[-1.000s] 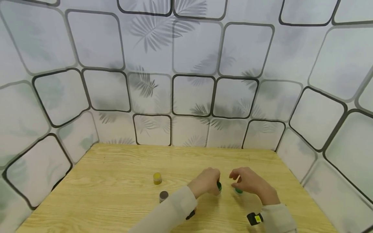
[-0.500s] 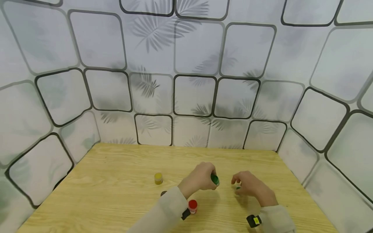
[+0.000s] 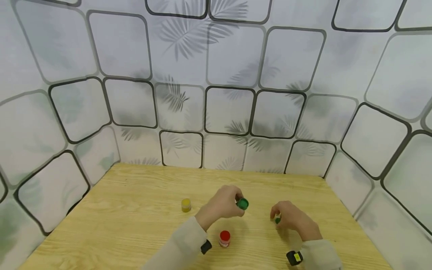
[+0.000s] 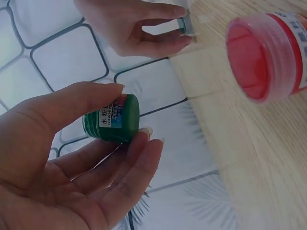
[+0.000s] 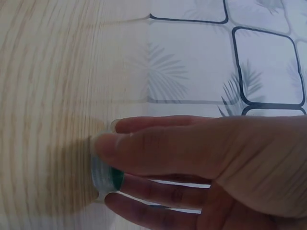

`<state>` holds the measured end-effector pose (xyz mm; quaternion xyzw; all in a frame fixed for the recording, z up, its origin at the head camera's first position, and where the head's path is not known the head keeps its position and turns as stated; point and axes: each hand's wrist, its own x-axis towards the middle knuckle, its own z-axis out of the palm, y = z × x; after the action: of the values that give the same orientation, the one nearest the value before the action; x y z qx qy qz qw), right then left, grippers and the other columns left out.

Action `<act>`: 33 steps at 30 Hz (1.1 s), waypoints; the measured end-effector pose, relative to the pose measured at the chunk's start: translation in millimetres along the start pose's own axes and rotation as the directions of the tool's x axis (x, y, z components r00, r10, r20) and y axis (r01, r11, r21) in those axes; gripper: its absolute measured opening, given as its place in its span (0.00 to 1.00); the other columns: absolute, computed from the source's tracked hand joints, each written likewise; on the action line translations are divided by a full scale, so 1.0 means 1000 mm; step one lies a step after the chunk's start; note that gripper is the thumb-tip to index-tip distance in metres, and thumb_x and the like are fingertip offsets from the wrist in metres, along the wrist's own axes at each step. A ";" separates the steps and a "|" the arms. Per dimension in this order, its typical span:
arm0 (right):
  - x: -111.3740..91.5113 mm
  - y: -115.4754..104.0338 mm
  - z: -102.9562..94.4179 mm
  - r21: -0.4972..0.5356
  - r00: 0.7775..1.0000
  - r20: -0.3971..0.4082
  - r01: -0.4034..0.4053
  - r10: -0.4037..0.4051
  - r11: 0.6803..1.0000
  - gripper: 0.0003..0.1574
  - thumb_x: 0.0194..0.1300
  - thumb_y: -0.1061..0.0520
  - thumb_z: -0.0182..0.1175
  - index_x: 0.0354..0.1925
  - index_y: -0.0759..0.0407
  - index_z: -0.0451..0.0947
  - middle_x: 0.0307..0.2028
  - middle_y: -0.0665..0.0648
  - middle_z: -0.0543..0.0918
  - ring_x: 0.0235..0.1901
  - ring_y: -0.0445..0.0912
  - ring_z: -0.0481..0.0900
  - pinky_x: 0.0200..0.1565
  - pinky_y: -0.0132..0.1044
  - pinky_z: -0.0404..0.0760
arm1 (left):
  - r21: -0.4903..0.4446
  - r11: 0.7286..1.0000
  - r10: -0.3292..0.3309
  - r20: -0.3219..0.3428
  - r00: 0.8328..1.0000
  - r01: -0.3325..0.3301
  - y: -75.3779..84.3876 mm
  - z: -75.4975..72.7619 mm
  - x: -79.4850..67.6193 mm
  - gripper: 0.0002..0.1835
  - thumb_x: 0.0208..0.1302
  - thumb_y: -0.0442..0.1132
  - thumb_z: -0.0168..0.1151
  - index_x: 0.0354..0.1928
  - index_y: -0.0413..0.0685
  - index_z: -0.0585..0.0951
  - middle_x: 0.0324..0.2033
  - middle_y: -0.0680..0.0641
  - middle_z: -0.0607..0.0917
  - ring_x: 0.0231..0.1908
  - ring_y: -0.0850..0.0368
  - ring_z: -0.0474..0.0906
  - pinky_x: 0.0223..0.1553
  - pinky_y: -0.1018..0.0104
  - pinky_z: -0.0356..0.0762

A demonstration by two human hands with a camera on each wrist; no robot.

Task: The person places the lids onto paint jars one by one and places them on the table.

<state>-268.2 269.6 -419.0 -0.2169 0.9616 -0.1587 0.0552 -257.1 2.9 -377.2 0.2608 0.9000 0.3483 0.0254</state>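
My left hand (image 3: 221,202) holds a small green gouache paint jar (image 3: 242,203) above the table, pinched between thumb and fingers. In the left wrist view, the jar (image 4: 115,119) lies tilted on its side with its printed label showing. My right hand (image 3: 291,219) is lower, close to the tabletop. Its thumb and fingers pinch a small clear lid with green on it (image 5: 103,167), partly hidden by the fingers. A red paint jar (image 3: 224,238) stands upright on the table, to the right of my left wrist.
A yellow paint jar (image 3: 186,205) stands on the wood-grain table (image 3: 141,217), left of my left hand. A patterned cloth (image 3: 229,112) with rounded squares and leaves hangs along the table's back and sides.
My left hand has lifted the green jar and moved it left, tilting it. My right hand has closed round the lid. The red jar has come into view; a dark-topped jar is now hidden.
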 end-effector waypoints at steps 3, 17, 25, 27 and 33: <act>0.001 0.005 0.002 -0.022 0.999 -0.006 0.040 -0.040 0.999 0.15 0.45 0.70 0.79 0.30 0.56 0.86 0.33 0.53 0.85 0.34 0.47 0.80 0.37 0.40 0.83 | -0.027 1.000 0.007 -0.009 1.000 -0.007 -0.002 -0.003 -0.003 0.10 0.53 0.32 0.77 0.37 0.43 0.87 0.36 0.49 0.87 0.29 0.66 0.77 0.29 0.75 0.77; -0.002 -0.010 -0.010 0.093 0.986 -0.017 0.166 -0.165 0.982 0.09 0.59 0.64 0.71 0.41 0.61 0.86 0.35 0.53 0.86 0.34 0.41 0.79 0.36 0.36 0.81 | -0.105 0.993 0.058 -0.012 0.998 -0.058 -0.016 -0.009 -0.018 0.10 0.53 0.31 0.78 0.39 0.43 0.89 0.35 0.49 0.90 0.28 0.69 0.80 0.30 0.76 0.80; 0.001 -0.039 -0.024 0.159 0.970 -0.015 0.242 -0.242 0.957 0.10 0.64 0.62 0.69 0.44 0.63 0.85 0.38 0.55 0.88 0.36 0.41 0.84 0.38 0.32 0.84 | -0.120 0.991 0.057 -0.012 0.998 -0.058 -0.025 -0.010 -0.020 0.11 0.53 0.32 0.79 0.40 0.42 0.90 0.36 0.47 0.90 0.31 0.63 0.83 0.33 0.76 0.81; 0.002 -0.045 -0.025 0.176 0.967 -0.015 0.254 -0.255 0.951 0.09 0.64 0.62 0.69 0.44 0.63 0.85 0.38 0.55 0.88 0.36 0.41 0.84 0.37 0.31 0.84 | -0.133 0.990 0.046 -0.009 0.999 -0.047 -0.027 -0.010 -0.021 0.12 0.53 0.33 0.79 0.40 0.42 0.90 0.37 0.47 0.90 0.32 0.62 0.85 0.33 0.76 0.82; 0.004 -0.062 -0.029 0.204 0.959 -0.024 0.282 -0.283 0.938 0.08 0.65 0.62 0.69 0.43 0.60 0.85 0.39 0.57 0.88 0.36 0.40 0.85 0.38 0.29 0.84 | -0.168 0.985 0.037 0.000 0.999 -0.036 -0.032 -0.007 -0.024 0.12 0.53 0.32 0.79 0.41 0.41 0.89 0.37 0.47 0.90 0.32 0.64 0.85 0.34 0.76 0.83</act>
<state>-252.2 222.6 -370.9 -0.3462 0.8988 -0.2627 0.0568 -252.3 -32.9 -395.6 0.2747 0.8626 0.4228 0.0425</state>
